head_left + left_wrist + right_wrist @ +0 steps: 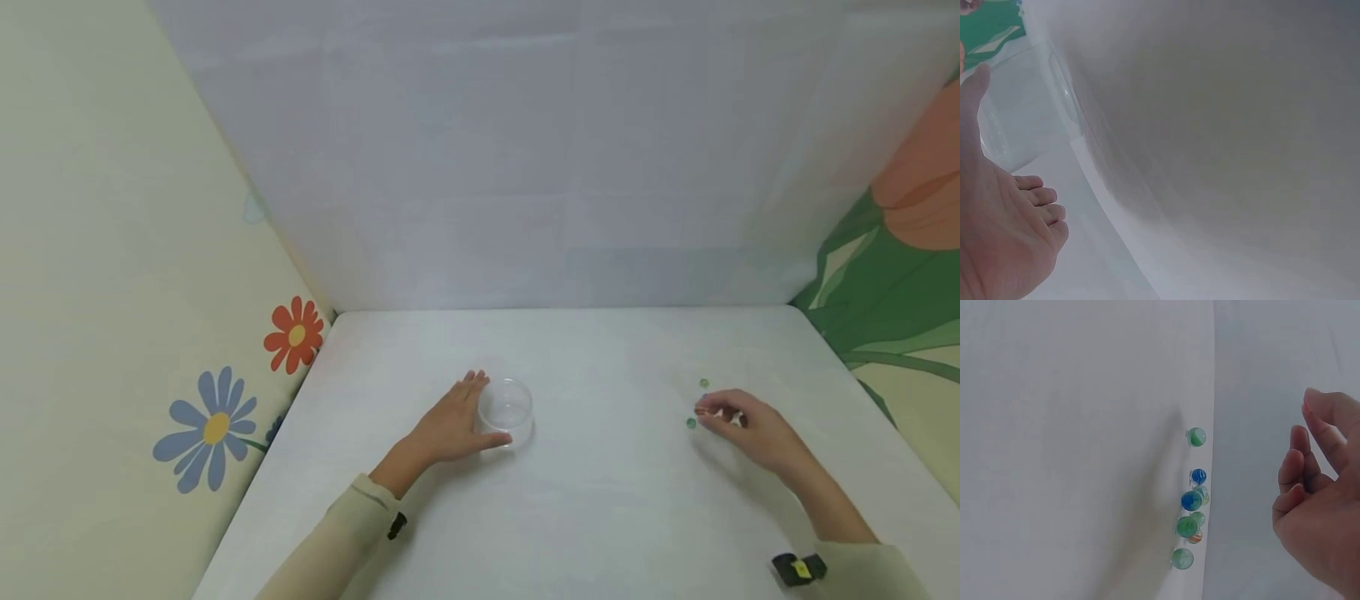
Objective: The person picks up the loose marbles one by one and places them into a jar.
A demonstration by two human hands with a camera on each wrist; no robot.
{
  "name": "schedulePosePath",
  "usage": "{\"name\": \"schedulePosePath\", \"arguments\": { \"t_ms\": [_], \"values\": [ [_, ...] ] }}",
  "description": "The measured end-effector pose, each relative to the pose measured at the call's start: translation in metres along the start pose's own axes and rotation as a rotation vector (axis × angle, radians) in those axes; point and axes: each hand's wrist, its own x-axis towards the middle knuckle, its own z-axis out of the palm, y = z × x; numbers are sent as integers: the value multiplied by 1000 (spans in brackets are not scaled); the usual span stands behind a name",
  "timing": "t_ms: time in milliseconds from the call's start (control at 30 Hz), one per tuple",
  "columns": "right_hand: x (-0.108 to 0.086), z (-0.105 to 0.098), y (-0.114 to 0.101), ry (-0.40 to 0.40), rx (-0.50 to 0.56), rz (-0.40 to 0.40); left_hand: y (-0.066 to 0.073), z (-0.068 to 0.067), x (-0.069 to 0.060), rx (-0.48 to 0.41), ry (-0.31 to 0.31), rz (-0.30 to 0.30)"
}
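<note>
A clear, round glass bowl point(517, 408) stands upright on the white table. My left hand point(453, 421) is at its left side, with the thumb extended along the near wall and the fingers along the left and far side. In the left wrist view the thumb point(974, 90) lies across the glass bowl point(1029, 106). To the right, my right hand point(753, 429) hovers above several glass marbles point(692, 423), thumb and index fingertips together. Whether a marble sits between these fingertips is hidden. The right wrist view has green, blue and orange-striped marbles point(1187, 527) beside the right hand point(1322, 481).
White cloth covers the table point(585, 517) and hangs as a backdrop point(465, 167) behind it. A wall with painted flowers point(217, 429) borders the left side, and large painted leaves point(900, 292) border the right. The marbles lie near the table's right side.
</note>
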Motion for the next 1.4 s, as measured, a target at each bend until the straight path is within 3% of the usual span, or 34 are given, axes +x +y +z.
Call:
{"name": "schedulePosePath", "arguments": {
  "t_ms": [333, 600, 1133, 1400],
  "values": [
    [4, 14, -17, 5, 3, -20, 4, -5, -3, -23, -2, -1],
    [12, 23, -36, -36, 36, -28, 5, -8, -5, -33, -2, -9],
    [24, 45, -54, -17, 72, -117, 5, -8, -6, -31, -6, -8],
    [30, 56, -66, -29, 114, -94, 6, -9, -7, -39, -9, -11]
  ]
}}
